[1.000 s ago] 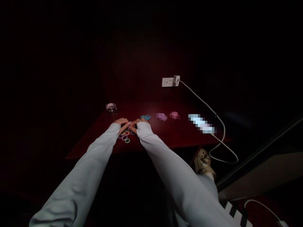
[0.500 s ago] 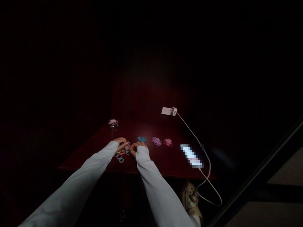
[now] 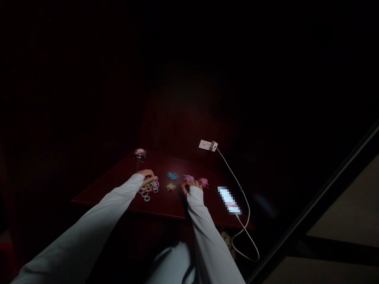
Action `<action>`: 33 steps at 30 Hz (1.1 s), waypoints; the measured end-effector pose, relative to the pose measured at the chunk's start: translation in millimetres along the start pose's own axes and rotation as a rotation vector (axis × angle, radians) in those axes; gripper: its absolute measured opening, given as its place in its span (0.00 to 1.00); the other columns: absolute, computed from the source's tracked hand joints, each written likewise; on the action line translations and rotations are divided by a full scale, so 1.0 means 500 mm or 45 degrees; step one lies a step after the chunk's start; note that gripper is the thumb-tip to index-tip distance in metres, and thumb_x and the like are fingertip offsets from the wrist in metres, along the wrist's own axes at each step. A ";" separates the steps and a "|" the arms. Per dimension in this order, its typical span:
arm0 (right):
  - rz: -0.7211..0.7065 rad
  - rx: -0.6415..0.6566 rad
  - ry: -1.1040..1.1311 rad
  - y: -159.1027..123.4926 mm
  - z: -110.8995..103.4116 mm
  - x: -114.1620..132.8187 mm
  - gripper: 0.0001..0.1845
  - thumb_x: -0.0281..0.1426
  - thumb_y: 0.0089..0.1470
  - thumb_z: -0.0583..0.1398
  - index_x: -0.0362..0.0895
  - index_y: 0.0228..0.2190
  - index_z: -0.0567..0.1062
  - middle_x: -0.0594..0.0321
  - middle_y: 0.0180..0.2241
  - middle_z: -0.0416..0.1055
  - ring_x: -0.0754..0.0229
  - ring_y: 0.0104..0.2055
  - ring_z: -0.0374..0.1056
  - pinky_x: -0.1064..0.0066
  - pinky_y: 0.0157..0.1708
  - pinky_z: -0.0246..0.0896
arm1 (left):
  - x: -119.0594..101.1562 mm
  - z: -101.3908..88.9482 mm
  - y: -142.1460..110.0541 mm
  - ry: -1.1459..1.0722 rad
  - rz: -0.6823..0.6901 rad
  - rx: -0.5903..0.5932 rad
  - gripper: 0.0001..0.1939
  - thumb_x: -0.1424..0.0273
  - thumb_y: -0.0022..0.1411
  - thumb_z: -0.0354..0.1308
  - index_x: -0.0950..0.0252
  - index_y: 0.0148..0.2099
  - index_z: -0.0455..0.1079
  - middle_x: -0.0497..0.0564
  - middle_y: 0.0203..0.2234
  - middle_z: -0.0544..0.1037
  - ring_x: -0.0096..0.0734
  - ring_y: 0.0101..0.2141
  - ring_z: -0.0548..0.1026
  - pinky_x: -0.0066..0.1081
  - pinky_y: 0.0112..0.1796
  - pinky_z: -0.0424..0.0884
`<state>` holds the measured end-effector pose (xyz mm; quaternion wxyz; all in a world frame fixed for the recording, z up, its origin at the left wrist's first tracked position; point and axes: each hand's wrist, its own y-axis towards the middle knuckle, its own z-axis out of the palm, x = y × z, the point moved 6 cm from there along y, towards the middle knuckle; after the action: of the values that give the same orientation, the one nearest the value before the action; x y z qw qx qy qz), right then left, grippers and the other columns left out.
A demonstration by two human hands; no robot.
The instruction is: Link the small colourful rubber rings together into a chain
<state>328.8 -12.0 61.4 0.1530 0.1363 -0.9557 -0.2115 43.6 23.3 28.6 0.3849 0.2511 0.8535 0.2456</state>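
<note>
L hand [image 3: 146, 175] is curled low over the far L side of the coloured rings [image 3: 155, 184], fingers bent; can't tell if it grips one. Rings lie in a loose cluster on the dark red table [image 3: 166, 206], L of the small piles, w/ a green one nearest the front edge. R hand [image 3: 192, 185] is bent, thumb and fingers curved to a narrow gap — can't tell if anything's between them. It's just in front of the purple pile [image 3: 187, 178], partly hiding it; contact unclear. Pink pile [image 3: 204, 181] sits just R of that. Blue pile [image 3: 172, 176] is between the hands, beige pile [image 3: 171, 187] just in front of it. Clear jar [image 3: 140, 153] w/ pinkish contents stands at back L. Bright blurred device [image 3: 229, 200] lies R, w/ white cable [image 3: 248, 209] attached.
</note>
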 end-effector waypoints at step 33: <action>0.046 0.008 0.388 -0.032 0.078 0.144 0.11 0.34 0.65 0.62 0.45 0.42 0.84 0.55 0.45 0.79 0.52 0.52 0.65 0.66 0.53 0.58 | -0.111 0.070 -0.024 0.367 -0.110 0.071 0.08 0.66 0.68 0.59 0.61 0.36 0.76 0.53 0.37 0.82 0.41 0.43 0.76 0.38 0.49 0.64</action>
<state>252.3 -35.3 37.7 0.2997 0.1502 -0.9243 -0.1824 100.4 -12.1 30.5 0.2613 0.1867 0.9165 0.2384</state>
